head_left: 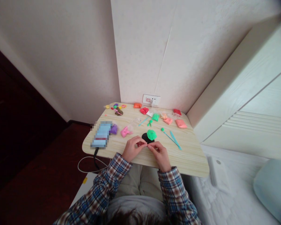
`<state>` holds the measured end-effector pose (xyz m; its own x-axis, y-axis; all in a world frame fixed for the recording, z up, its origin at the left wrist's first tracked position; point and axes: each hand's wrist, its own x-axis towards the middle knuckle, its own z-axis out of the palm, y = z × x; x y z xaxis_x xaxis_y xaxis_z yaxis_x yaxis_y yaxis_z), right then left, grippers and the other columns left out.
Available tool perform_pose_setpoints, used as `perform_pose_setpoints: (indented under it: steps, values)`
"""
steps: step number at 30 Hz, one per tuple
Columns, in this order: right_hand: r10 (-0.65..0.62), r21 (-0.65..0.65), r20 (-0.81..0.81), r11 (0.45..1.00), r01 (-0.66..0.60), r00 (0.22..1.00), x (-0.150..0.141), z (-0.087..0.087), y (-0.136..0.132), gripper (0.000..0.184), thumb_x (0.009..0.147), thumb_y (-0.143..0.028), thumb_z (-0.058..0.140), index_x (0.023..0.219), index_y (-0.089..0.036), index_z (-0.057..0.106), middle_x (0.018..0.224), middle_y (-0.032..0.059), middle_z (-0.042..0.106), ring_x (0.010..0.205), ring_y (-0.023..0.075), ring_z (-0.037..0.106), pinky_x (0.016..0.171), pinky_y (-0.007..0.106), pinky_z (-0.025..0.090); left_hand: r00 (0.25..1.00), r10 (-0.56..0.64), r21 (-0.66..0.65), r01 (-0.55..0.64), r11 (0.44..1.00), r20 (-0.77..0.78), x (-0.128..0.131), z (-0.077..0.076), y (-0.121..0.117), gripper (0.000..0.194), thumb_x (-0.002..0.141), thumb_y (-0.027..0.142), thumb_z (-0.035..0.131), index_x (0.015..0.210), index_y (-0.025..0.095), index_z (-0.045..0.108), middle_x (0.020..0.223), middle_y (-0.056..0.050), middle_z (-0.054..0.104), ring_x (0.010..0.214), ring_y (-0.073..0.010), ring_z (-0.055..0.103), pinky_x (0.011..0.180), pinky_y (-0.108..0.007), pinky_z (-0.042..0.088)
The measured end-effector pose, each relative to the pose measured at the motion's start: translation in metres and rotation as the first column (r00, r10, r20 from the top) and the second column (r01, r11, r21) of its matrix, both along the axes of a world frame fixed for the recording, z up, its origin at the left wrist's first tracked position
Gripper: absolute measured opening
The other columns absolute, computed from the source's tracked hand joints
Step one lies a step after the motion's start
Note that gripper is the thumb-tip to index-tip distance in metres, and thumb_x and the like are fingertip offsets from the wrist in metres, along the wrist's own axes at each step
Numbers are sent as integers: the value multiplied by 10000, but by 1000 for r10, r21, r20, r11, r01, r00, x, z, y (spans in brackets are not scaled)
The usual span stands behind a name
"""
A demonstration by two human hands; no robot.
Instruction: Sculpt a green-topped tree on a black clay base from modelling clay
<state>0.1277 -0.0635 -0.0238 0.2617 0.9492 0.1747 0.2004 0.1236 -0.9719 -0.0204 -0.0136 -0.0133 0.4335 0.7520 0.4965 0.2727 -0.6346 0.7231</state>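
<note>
My left hand and my right hand meet near the table's front edge, thumbs and fingertips pinched together. Whatever sits between the fingertips is too small to make out. Just beyond them lies a black round base, partly hidden by my fingers, with a flattened green piece of clay on it. To the right are a light-blue tool with a green clay ball at its tip and another light-blue tool. A small green clay shape lies behind the base.
A phone with a cable rests on the left side of the wooden table. Around it are bags of purple, pink, green and coral clay. Finished-looking clay figures sit at the back left, near a wall socket.
</note>
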Motion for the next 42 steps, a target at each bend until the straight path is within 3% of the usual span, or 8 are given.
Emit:
perform_pose_setpoints:
  steps: [15,22,31,39,42]
  values:
    - [12,-72,-60,997,-17,998,-4,2,1,269,684,-471,685,679,-202,681,660,24,657,619,167,543,595,304,418,992,-23,-85,34,996,126,-3,3,-1,123,821,247,623,744,167,674,732,-38,618,674,-147,566,609,-264,468]
    - [-67,-38,-33,997,66,997,-9,-3,0,252,706,-462,666,724,-210,667,732,36,639,688,184,539,649,323,422,994,2,-124,11,992,105,-2,2,0,86,816,219,607,764,165,650,754,-35,607,675,-142,565,586,-247,462]
    - [-79,-14,-5,997,79,997,-10,-4,0,206,729,-424,652,732,-218,658,754,33,631,697,182,539,655,323,424,996,-25,-163,39,986,85,-2,1,0,77,812,203,611,844,165,670,816,-46,620,715,-144,586,611,-244,491]
    - [-97,-1,26,995,98,995,-10,-5,0,171,727,-384,660,715,-214,663,732,27,624,690,182,544,639,316,409,997,-22,-163,34,986,80,-2,-1,1,79,811,212,617,787,165,675,764,-37,610,677,-142,564,599,-248,475]
    - [-164,16,31,986,163,986,-6,-8,0,181,747,-388,639,729,-208,649,739,29,615,695,183,534,643,322,401,996,-2,-168,17,986,87,-2,1,0,77,812,202,601,770,165,654,760,-32,603,670,-138,566,593,-243,469]
